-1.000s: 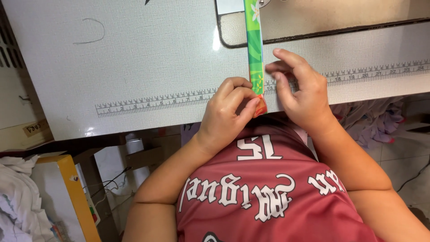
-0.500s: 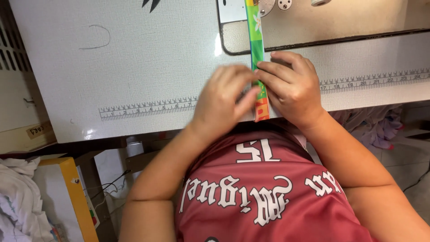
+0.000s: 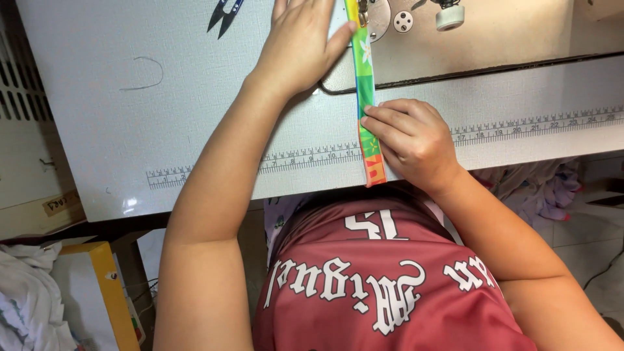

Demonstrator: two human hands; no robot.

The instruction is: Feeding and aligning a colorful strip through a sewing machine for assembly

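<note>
Your L hand [image 3: 302, 45] lies flat, open beside the colourful strip [image 3: 365, 97]; R hand [image 3: 409, 143] fingertips press it to table [image 3: 195, 97].

narrow printed cloth strip, green-yellow-orange [image 3: 364, 97]: smooth woven fabric, slight sheen. White laminate worktable [image 3: 195, 117] under the strip: fine matt texture, glossy at front edge. Beige sewing machine bed [image 3: 494, 45] right of strip: smooth painted metal, bare metal plate at needle. Black metal thread snips [image 3: 225, 14] left of strip

The person wears a dark red jersey [image 3: 383, 292] with white gothic lettering, arms bare.
</note>
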